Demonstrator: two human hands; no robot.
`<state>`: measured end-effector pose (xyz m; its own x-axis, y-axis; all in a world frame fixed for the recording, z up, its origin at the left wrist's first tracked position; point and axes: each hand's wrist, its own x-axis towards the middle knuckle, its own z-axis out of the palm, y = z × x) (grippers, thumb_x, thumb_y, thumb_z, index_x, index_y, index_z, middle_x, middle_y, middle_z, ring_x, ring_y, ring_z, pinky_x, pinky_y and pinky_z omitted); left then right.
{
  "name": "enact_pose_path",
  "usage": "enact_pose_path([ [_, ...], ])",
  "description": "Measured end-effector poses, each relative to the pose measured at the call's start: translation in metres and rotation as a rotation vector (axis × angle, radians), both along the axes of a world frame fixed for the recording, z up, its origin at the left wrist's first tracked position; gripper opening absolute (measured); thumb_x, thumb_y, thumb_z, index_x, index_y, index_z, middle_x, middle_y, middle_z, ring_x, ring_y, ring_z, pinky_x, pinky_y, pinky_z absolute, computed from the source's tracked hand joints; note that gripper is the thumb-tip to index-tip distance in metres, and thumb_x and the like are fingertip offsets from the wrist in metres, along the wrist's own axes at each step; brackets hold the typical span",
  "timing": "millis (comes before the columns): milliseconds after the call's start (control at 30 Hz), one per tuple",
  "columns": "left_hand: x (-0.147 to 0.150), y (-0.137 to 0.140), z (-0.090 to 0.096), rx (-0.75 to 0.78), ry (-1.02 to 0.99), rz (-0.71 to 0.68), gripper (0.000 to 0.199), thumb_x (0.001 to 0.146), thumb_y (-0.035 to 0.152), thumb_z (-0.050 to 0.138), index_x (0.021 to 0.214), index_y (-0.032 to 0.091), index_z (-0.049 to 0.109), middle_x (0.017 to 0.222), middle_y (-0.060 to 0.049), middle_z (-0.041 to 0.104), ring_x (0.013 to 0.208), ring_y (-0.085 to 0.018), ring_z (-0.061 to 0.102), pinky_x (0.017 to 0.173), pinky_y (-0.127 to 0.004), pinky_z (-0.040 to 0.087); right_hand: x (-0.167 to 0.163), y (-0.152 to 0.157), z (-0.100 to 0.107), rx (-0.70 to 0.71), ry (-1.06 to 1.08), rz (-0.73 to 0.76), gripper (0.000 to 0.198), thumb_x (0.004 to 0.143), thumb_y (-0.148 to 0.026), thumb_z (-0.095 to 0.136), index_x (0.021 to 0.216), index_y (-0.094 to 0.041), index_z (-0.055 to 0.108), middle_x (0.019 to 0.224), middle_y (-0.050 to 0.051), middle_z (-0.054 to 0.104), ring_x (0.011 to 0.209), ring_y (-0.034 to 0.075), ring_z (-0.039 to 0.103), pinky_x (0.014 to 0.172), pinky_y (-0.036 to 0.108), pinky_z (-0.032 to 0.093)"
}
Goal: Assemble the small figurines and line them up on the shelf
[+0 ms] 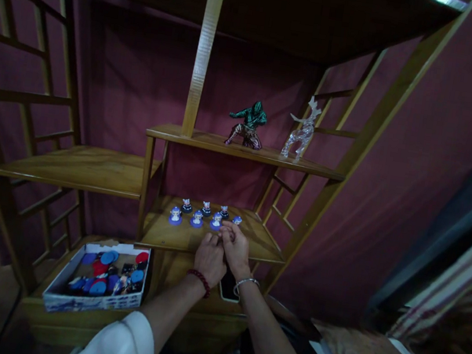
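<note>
A person's two hands are meeting at the front of a low shelf point(175, 237), where blue figures point(197, 219) are forming a front row and dark-based figures point(206, 208) are standing behind. The left hand point(209, 257), wearing red beads, is curling its fingers inward; the right hand point(235, 248), wearing a silver bracelet, is drawing its thumb and fingers close together near the row's right end. Whether either is gripping anything, one cannot tell.

Wood is showing between the front row and the shelf's front edge, and again on the right toward the lattice point(284, 184). A post point(145, 187) is bounding the left side, while an upper board point(206, 139), carrying a warrior statue point(249, 125) and a clear deer point(302, 130), is limiting the height above. At lower left, a box point(91, 302) of jumbled pieces is reaching the ledge's front edge.

The right hand is hiding most of the rightmost blue figure point(237, 220), leaving mainly its top showing. Below, the wrists and forearms are partly covering a phone point(229, 289). The frame is cutting off both sleeves, and dim light is blurring the box's contents and the fingertips.
</note>
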<state>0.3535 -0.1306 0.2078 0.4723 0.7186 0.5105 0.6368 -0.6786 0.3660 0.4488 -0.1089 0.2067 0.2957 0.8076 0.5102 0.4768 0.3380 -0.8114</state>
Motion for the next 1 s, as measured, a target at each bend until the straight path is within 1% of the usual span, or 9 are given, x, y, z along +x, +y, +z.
enact_pose_path([
  [133,-0.019,0.004,-0.001,-0.003,0.047,0.061,0.038,0.070,0.008,0.040,0.104,0.011,0.057,0.096,-0.010,0.056,0.095,-0.021,0.042,0.089,-0.032,0.032,-0.016,0.007,-0.005,-0.010,-0.012,0.043,0.023,0.075,-0.028,0.044,0.091,-0.017,0.056,0.078,0.005,0.066,0.067,0.016,0.063,0.067,0.030,0.051],
  [233,-0.033,0.007,-0.002,-0.016,0.038,0.108,0.041,0.069,0.007,0.041,0.108,0.012,0.054,0.100,-0.009,0.055,0.100,-0.020,0.041,0.091,-0.031,0.031,-0.028,0.013,-0.008,-0.003,-0.047,0.082,0.023,0.076,-0.022,0.041,0.094,-0.019,0.056,0.085,0.005,0.066,0.074,0.016,0.063,0.072,0.030,0.050],
  [300,-0.042,0.009,-0.003,-0.027,0.035,0.140,0.037,0.069,0.007,0.041,0.104,0.012,0.055,0.101,-0.009,0.054,0.100,-0.020,0.041,0.091,-0.032,0.031,-0.036,0.016,-0.009,0.002,-0.082,0.083,0.026,0.076,-0.017,0.039,0.095,-0.019,0.057,0.089,0.005,0.066,0.079,0.015,0.062,0.076,0.030,0.049],
  [400,-0.054,0.011,-0.003,-0.050,0.053,0.202,0.026,0.073,0.009,0.040,0.091,0.013,0.059,0.096,-0.010,0.055,0.095,-0.020,0.044,0.088,-0.034,0.033,-0.047,0.019,-0.010,0.010,-0.177,0.001,0.030,0.075,-0.014,0.038,0.096,-0.019,0.059,0.094,0.006,0.064,0.087,0.017,0.060,0.082,0.032,0.046],
  [500,-0.063,0.015,-0.005,-0.032,0.047,0.226,0.025,0.073,0.009,0.040,0.090,0.013,0.059,0.097,-0.010,0.055,0.096,-0.020,0.043,0.089,-0.033,0.032,-0.052,0.024,-0.011,0.003,-0.250,-0.057,0.036,0.073,-0.010,0.038,0.101,-0.019,0.058,0.098,0.006,0.063,0.091,0.017,0.058,0.085,0.032,0.045],
  [633,-0.068,0.020,-0.010,0.020,0.026,0.261,0.029,0.072,0.008,0.039,0.093,0.010,0.059,0.109,-0.012,0.053,0.101,-0.020,0.042,0.093,-0.033,0.029,-0.052,0.029,-0.013,-0.045,-0.314,-0.085,0.039,0.071,-0.008,0.040,0.104,-0.019,0.056,0.097,0.006,0.063,0.093,0.018,0.057,0.086,0.033,0.044],
  [767,-0.068,0.025,-0.011,0.024,0.012,0.269,0.031,0.072,0.008,0.039,0.095,0.008,0.059,0.116,-0.013,0.050,0.104,-0.021,0.041,0.093,-0.031,0.030,-0.051,0.035,-0.016,-0.061,-0.352,-0.071,0.040,0.071,-0.007,0.040,0.105,-0.018,0.056,0.098,0.008,0.063,0.093,0.019,0.058,0.087,0.034,0.043],
  [867,-0.068,0.028,-0.009,0.004,0.024,0.270,0.031,0.073,0.009,0.039,0.097,0.008,0.058,0.118,-0.012,0.049,0.106,-0.021,0.039,0.093,-0.030,0.031,-0.050,0.038,-0.019,-0.052,-0.350,-0.053,0.040,0.071,-0.006,0.041,0.106,-0.019,0.055,0.100,0.007,0.062,0.093,0.018,0.058,0.087,0.033,0.043],
  [1000,-0.067,0.031,-0.005,-0.015,0.053,0.249,0.032,0.073,0.010,0.039,0.098,0.009,0.058,0.115,-0.011,0.052,0.104,-0.021,0.040,0.091,-0.029,0.032,-0.049,0.041,-0.022,-0.052,-0.314,-0.025,0.041,0.071,-0.006,0.040,0.108,-0.020,0.053,0.101,0.007,0.062,0.093,0.017,0.058,0.087,0.033,0.044],
])
